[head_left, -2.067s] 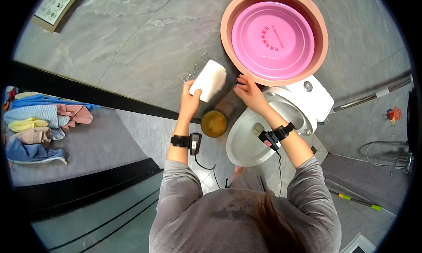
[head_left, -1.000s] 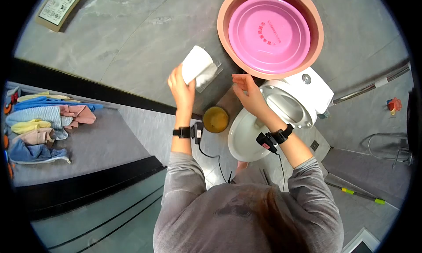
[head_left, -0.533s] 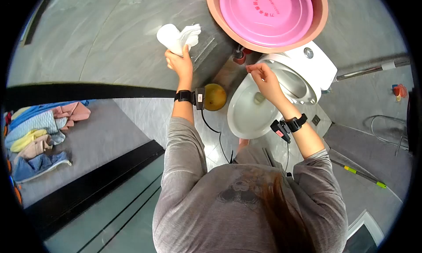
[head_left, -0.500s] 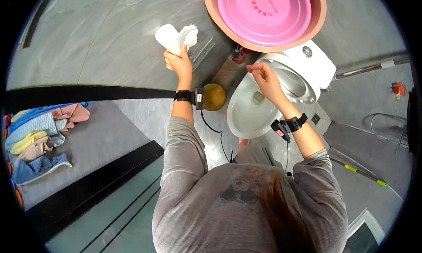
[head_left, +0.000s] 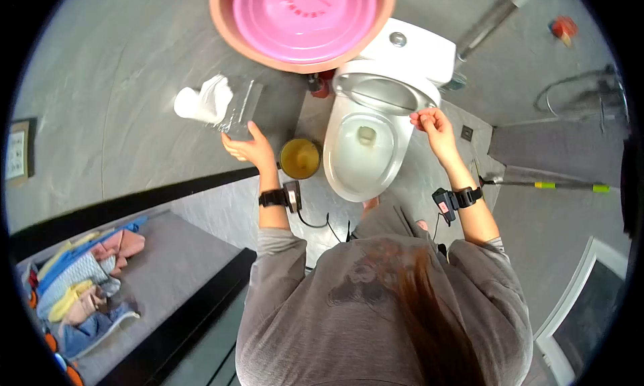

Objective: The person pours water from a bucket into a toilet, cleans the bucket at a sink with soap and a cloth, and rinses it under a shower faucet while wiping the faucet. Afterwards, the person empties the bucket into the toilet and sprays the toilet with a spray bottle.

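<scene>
My left hand (head_left: 249, 146) is open, thumb apart from the fingers, just below a white paper roll (head_left: 194, 105) with a loose crumpled end. A clear plastic holder (head_left: 243, 107) is beside the roll, against the grey wall. My right hand (head_left: 435, 126) has its fingers drawn together in a loose pinch, and no object shows in them. It is at the right edge of the white toilet (head_left: 367, 154), close to the raised seat (head_left: 382, 104); whether it touches the seat I cannot tell. Both wrists wear black straps with small devices.
A pink basin (head_left: 305, 24) lies inside a larger orange-brown basin (head_left: 225, 27) above. A yellowish round bin (head_left: 300, 158) stands left of the toilet. Piled cloths (head_left: 90, 279) lie at left, beyond a black frame. A long pole (head_left: 563, 185) lies at right.
My left hand has let go of the white paper and sits lower, with fingers spread. My right hand has shifted from over the toilet to its right edge. The view has turned.
</scene>
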Available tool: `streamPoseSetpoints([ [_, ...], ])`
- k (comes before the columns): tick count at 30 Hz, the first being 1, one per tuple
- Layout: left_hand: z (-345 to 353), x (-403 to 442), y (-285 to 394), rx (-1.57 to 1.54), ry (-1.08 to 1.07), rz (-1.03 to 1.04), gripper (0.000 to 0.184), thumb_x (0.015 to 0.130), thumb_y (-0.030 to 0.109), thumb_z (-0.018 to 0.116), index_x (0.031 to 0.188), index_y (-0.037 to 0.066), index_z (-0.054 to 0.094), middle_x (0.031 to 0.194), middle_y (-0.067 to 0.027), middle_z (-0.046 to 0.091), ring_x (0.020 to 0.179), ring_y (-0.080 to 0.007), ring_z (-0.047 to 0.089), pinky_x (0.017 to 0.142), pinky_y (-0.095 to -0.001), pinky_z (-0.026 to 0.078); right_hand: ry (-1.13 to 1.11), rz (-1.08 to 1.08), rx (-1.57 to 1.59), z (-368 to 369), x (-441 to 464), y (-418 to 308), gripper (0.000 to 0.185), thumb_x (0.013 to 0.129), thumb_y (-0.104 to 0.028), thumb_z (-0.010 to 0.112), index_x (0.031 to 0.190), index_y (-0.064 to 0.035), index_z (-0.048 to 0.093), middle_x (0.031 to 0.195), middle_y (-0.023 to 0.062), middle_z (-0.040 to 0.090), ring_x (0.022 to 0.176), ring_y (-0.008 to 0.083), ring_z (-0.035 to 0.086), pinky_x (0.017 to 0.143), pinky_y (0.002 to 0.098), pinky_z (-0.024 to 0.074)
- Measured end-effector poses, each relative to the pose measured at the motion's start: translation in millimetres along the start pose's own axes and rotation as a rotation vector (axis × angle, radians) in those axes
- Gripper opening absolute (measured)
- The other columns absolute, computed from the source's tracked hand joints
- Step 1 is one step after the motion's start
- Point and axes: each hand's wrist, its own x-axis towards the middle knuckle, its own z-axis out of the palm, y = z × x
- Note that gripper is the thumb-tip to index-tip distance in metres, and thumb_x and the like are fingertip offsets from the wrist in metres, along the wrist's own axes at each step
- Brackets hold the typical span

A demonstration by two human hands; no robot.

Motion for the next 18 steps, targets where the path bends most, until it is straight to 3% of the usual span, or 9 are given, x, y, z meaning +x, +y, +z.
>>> streamPoseSetpoints([
  [11, -56.4, -161.4, 101.4, -0.324, -0.65, 0.149, 0.045, 0.076, 0.024, 0.054, 0.113, 0.005, 0.038, 0.126, -0.0168, 0.024, 0.115, -0.0322, 0.023, 0.092, -0.0465, 0.018, 0.483, -0.043, 0.095, -118.8, -173.3, 29.0, 0.014, 0.084, -0.012, 0.043, 0.09, 0.0, 0.047, 0.087, 0.0102, 0.058, 0.077, 0.0136, 0.056, 0.069, 0.0234, 0.0439],
  [17, -94.9, -248.3, 189.3, -0.45, -0.909, 0.479, 0.041, 0.077, 0.025, 0.053, 0.111, 0.006, 0.04, 0.125, -0.0159, 0.025, 0.116, -0.031, 0.023, 0.093, -0.046, 0.015, 0.836, 0.033, 0.202, -182.7, -323.3, 41.2, 0.014, 0.085, -0.016, 0.044, 0.086, -0.0025, 0.046, 0.085, 0.0097, 0.058, 0.076, 0.014, 0.056, 0.067, 0.0238, 0.0442],
  [18, -98.4, -274.5, 187.3, -0.508, -0.939, 0.528, 0.04, 0.077, 0.026, 0.052, 0.11, 0.006, 0.041, 0.125, -0.0157, 0.026, 0.116, -0.0304, 0.023, 0.093, -0.0454, 0.015, 0.9, -0.019, 0.22, -186.7, -356.9, 76.3, 0.015, 0.085, -0.017, 0.043, 0.085, -0.0022, 0.046, 0.083, 0.0098, 0.059, 0.074, 0.0144, 0.057, 0.065, 0.0241, 0.0447],
])
